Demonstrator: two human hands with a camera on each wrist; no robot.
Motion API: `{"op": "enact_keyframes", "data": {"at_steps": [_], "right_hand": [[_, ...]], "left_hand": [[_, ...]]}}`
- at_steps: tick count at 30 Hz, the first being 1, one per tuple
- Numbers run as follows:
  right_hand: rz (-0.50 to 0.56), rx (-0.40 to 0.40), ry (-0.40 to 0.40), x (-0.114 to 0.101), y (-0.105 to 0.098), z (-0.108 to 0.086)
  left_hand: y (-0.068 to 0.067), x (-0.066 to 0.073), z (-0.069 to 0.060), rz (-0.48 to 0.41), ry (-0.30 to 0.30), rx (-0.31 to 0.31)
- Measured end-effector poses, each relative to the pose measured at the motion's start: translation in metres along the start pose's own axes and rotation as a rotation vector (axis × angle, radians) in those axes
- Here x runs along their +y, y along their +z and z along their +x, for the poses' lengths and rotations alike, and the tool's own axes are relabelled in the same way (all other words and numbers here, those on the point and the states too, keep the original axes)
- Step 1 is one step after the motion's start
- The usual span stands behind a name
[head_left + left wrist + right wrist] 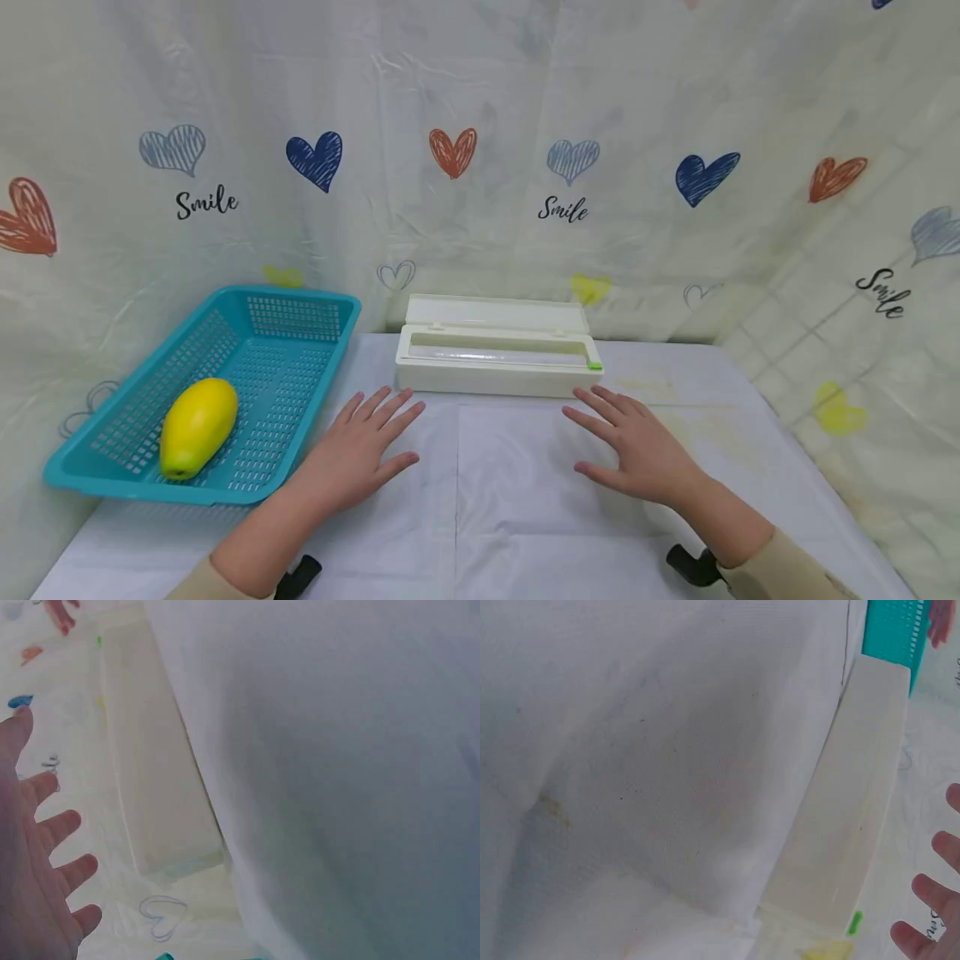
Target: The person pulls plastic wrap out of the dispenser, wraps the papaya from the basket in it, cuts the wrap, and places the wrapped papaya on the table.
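Tablecloth [510, 492]: stretches between our left hand [352, 458] and right hand [641, 450], and on to its right edge.
Hands: we spread both, fingers apart.
White box [495, 380]: just beyond them, at the cloth's back; lid [495, 312] raised, glossy roll [495, 356] inside, green tab [595, 366].

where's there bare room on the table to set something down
White cloth is free between left hand and right hand, in front of the white box, and again right of the box. The left side is crowded: a teal basket holding a yellow fruit sits beside the left hand.
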State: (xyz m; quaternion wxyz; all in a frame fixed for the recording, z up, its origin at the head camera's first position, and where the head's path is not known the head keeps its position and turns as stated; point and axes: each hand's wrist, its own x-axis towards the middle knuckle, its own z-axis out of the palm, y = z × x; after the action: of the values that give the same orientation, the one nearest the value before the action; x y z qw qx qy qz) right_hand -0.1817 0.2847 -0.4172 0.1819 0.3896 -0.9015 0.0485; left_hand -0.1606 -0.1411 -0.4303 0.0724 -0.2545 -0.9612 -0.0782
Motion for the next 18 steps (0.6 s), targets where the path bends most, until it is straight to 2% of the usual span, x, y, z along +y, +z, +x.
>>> {"op": "enact_keyframes", "data": {"at_steps": [3, 8, 12, 18], "right_hand": [[0.050, 0.034, 0.007, 0.005, 0.001, 0.001], [0.107, 0.060, 0.046, 0.020, 0.002, 0.011], [0.128, 0.049, 0.148, 0.032, 0.002, 0.017], [0.137, -0.026, 0.316, 0.049, 0.002, 0.032]], "left_hand": [[-0.002, 0.001, 0.007, -0.011, -0.011, 0.032], [-0.008, -0.001, 0.019, -0.061, -0.090, 0.091], [-0.009, 0.000, 0.034, -0.122, -0.156, 0.081], [-0.005, -0.002, 0.061, -0.206, -0.249, 0.077]]}}
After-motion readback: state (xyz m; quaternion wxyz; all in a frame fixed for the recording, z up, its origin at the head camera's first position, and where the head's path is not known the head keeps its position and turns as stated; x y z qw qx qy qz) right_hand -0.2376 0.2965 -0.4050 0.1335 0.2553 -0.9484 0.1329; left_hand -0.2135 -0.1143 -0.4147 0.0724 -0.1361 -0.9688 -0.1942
